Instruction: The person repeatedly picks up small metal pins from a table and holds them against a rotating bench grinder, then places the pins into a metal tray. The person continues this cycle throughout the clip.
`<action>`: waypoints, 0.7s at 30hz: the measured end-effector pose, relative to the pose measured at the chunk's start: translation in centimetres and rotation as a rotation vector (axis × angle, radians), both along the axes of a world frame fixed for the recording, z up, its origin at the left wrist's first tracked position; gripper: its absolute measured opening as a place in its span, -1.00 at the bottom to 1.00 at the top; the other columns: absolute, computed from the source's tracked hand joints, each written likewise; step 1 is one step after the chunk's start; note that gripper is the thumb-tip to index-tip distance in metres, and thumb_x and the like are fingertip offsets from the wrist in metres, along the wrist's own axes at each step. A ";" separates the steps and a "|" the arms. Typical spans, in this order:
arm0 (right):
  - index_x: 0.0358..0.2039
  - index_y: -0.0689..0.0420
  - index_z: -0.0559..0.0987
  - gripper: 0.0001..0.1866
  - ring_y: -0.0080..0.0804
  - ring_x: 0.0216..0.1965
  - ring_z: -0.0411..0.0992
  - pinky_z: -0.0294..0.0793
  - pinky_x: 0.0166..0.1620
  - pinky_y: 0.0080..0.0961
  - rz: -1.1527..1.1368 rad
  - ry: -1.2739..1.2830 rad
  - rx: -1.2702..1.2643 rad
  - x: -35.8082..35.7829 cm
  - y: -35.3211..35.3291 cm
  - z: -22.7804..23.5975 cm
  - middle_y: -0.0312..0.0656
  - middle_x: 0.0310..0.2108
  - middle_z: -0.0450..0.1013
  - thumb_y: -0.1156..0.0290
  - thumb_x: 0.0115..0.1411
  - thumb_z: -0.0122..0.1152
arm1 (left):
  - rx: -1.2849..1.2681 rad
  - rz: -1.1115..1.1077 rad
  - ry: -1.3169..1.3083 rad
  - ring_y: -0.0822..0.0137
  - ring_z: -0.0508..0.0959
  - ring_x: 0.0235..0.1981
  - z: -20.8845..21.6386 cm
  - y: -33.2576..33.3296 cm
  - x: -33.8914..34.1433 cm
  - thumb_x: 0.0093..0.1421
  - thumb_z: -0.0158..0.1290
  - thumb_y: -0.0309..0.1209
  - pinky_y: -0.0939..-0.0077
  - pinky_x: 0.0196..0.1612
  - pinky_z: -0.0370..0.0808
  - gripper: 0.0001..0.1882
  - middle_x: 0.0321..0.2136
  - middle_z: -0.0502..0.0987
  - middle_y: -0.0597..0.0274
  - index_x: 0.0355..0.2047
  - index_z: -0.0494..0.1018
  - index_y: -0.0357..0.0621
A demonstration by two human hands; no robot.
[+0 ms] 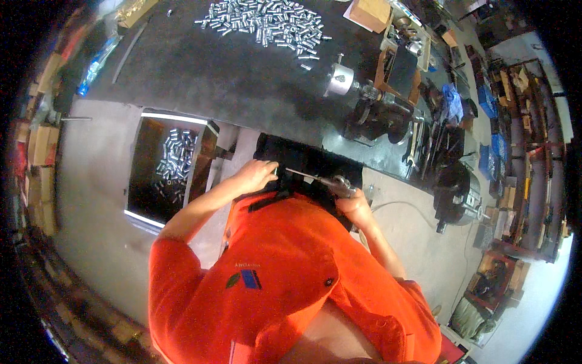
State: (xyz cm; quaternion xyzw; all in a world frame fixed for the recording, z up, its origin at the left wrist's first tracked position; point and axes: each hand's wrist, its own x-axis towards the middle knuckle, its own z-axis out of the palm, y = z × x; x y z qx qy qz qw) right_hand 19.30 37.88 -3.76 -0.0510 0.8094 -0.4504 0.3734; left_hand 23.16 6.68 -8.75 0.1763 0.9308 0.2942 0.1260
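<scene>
I see what looks like a small metal piece [276, 171] pinched in the left hand [257, 175]; the right hand [353, 203], apart from it, grips a gun-shaped tool [341, 186], thin tip pointing left, probably to keep it lined up with the piece. The bin [140, 164] of similar pieces sits left, presumably for easy reach; another pile [267, 24] lies on the far table [200, 67]. My only clear print is small lettering above a logo on the orange shirt [200, 255].
</scene>
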 end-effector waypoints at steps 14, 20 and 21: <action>-0.45 0.11 0.52 -0.83 -0.39 -0.52 0.39 0.36 -0.49 -0.42 0.437 0.333 0.061 -5.5 3.3 8.4 -0.13 -0.49 0.45 0.43 -0.15 0.12 | 1.354 0.384 -0.830 0.16 0.53 -0.35 -1.9 0.6 1.7 0.15 -0.08 -0.24 0.34 -0.28 0.50 -0.68 -0.41 0.49 -0.05 -0.33 0.34 -0.33; -0.60 0.23 0.44 -0.84 -0.50 -0.68 0.31 0.22 -0.65 -0.65 0.353 0.828 0.337 -14.7 -4.9 29.1 -0.20 -0.72 0.35 0.50 -0.13 -0.15 | 1.523 0.577 -0.811 0.14 0.54 -0.44 -2.1 0.1 2.2 0.15 -0.07 -0.19 0.33 -0.29 0.50 -0.62 -0.48 0.48 -0.10 -0.32 0.30 -0.36; -0.65 0.21 0.42 -0.84 -0.54 -0.75 0.25 0.15 -0.71 -0.67 0.297 0.709 0.400 -17.0 -6.8 30.3 -0.21 -0.73 0.35 0.46 -0.12 -0.15 | 1.518 0.623 -0.785 0.12 0.54 -0.42 -1.8 0.0 2.4 0.14 -0.07 -0.17 0.33 -0.29 0.50 -0.58 -0.47 0.48 -0.12 -0.31 0.30 -0.39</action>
